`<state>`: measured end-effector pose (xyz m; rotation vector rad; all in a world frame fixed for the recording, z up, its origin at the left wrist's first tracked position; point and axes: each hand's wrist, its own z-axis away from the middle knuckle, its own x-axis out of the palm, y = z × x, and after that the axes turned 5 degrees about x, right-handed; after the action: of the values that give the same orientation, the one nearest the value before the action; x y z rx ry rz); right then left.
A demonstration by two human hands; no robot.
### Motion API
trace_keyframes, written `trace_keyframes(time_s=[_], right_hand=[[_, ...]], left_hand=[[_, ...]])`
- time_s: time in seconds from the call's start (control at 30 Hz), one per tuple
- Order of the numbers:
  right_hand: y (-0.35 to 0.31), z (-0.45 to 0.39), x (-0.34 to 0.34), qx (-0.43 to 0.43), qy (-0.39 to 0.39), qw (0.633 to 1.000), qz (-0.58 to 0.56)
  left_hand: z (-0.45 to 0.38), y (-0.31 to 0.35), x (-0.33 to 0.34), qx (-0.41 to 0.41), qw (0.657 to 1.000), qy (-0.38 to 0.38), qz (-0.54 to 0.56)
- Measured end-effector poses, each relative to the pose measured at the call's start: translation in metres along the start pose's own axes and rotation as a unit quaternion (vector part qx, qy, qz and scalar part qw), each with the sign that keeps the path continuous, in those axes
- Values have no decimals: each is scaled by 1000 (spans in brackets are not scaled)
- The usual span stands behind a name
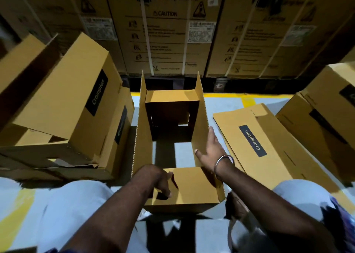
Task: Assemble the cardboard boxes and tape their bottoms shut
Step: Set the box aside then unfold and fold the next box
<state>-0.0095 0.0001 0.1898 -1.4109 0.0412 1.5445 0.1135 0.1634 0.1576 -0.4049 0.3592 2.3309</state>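
Open box (172,122) held between hands: near flap (194,185) gripped by curled left hand (159,181); right flap (200,118) touched by spread right hand (209,150).

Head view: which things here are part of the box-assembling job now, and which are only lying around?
In the job:
- open box, flaps still up
- left hand on the near flap
- right hand on the right flap

Lying about:
- flat carton on the floor
- assembled boxes at left
- strapped cartons behind
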Motion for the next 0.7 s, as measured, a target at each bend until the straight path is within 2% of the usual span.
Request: trace_keyframes(time_s=[0.17,0.27,0.33,0.4,0.47,0.53,0.6,0.7], right_hand=[[-4,-4,-1,6,32,999,5],[5,-9,-10,27,43,998,-29],[10,-12,-13,40,45,997,-50],[12,-17,-11,40,47,996,-63],[11,-20,-10,37,43,996,-68],[9,-23,-6,34,38,996,-73],[10,-26,-2,21,42,996,-80],[8,-32,1,3,48,994,-97]], left_hand=[[10,4,-9,16,1000,11,12],[17,4,-24,38,996,58,52],[20,5,-43,52,987,133,78],[14,7,-74,37,966,253,31],[-3,8,-111,33,924,381,-4],[-33,3,-149,33,891,453,0],[-60,-2,-181,19,888,458,-5],[-92,-14,-208,7,914,404,-26]])
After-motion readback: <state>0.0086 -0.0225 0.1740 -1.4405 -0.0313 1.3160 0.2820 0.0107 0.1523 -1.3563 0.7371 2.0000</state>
